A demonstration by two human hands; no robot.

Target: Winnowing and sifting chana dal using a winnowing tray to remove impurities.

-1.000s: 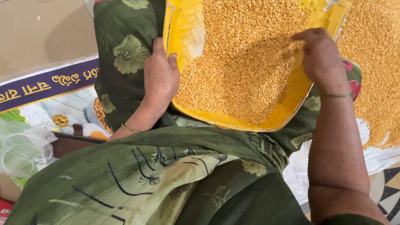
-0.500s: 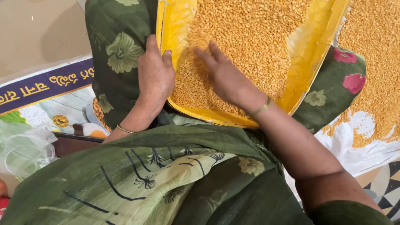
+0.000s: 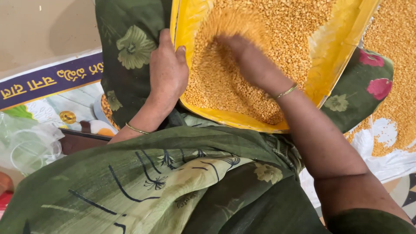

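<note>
A person's lap, draped in green cloth (image 3: 143, 182) printed with pale leaves and dark line drawings, fills the lower half of the view from the head camera, with a darker green floral fabric (image 3: 125, 56) running up the left side of the lap and showing again, with pink flowers, at the right. Resting on the lap is a wide yellow tray (image 3: 236, 119), its near rim curved toward the body and its bed covered with yellow split lentils (image 3: 225, 82). More of the same lentils lie spread on a white sheet (image 3: 390, 160) on the floor to the right of the tray. To the left, a printed mat (image 3: 47, 82) with a purple band lies on the floor beside crumpled clear plastic (image 3: 26, 143). The left hand (image 3: 167, 71) grasps the tray's left edge, thumb hooked over the rim and palm against the outer side, a thin gold bangle (image 3: 136, 129) on the wrist. The right hand (image 3: 245, 54) is inside the tray, laid on the lentils and blurred, so whether its fingers are spread or curled cannot be told; a second gold bangle (image 3: 287, 91) circles that wrist.
</note>
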